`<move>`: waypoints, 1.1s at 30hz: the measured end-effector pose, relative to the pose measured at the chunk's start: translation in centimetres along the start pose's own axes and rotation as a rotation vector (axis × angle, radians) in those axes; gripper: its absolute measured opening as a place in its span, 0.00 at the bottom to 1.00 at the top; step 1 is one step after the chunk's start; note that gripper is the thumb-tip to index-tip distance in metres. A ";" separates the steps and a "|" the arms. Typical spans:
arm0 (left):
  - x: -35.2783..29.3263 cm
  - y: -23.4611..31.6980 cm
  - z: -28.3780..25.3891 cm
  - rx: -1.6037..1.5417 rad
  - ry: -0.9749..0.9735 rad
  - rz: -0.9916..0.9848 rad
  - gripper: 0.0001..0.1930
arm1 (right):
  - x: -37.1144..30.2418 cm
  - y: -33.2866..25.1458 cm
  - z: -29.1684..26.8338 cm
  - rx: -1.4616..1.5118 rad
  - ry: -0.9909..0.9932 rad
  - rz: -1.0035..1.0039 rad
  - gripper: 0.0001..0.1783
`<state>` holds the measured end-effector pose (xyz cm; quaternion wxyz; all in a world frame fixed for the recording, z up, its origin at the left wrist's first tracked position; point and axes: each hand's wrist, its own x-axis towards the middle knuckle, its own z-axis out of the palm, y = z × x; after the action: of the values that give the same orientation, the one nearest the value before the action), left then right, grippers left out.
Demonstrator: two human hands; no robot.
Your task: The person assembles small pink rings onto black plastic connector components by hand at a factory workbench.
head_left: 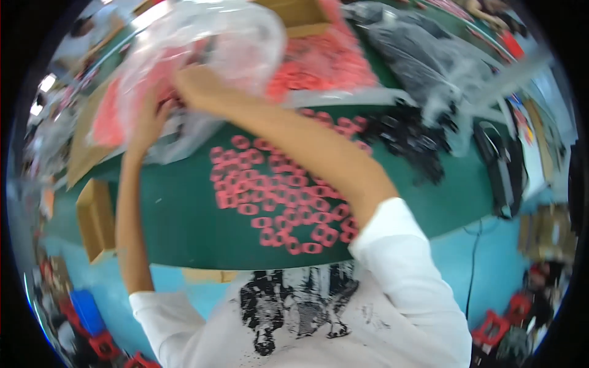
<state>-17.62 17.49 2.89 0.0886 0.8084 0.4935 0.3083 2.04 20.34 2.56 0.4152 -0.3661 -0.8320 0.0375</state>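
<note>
At the far left of the table, a large see-through plastic bag (pixel 245 37) holds red-pink parts. My left hand (pixel 147 119) is raised against the bag's near side, its fingers smeared by motion and partly covered by plastic. Across the table reaches my right arm, with my right hand (pixel 199 89) bent down at the bag's opening; its fingers are hidden. Many small pink ring-shaped pieces (pixel 276 190) lie spread over the green table (pixel 184 214) below my right forearm.
Behind the pieces sits an opened bag of red parts (pixel 322 64). Black parts (pixel 411 135) are heaped to the right beside a grey plastic bag (pixel 423 55). A black case (pixel 500 168) lies at the right edge. A cardboard box (pixel 95 218) stands at the left edge.
</note>
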 end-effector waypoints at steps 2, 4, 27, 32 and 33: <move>-0.6 2.4 -0.5 0.415 0.032 0.314 0.24 | -0.8 -1.6 -1.6 -0.174 0.050 -0.119 0.09; -3.1 13.3 -0.5 -0.036 -0.041 0.017 0.23 | -5.0 -2.3 -7.1 -0.144 0.258 -0.297 0.08; -25.7 30.2 8.3 -0.936 -0.679 0.025 0.09 | -34.3 -3.0 -34.5 -0.445 -0.499 0.590 0.22; -22.1 29.8 7.0 -0.715 -0.438 0.092 0.13 | -32.8 -4.5 -34.5 -0.492 -0.511 0.622 0.20; -21.7 29.7 6.8 -0.630 -0.370 0.084 0.14 | -33.2 -4.0 -34.7 -0.421 -0.516 0.641 0.20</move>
<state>1.46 -14.66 1.86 0.4082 0.8031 0.3164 0.2972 37.51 -12.20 4.59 0.0784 -0.6599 -0.7425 0.0842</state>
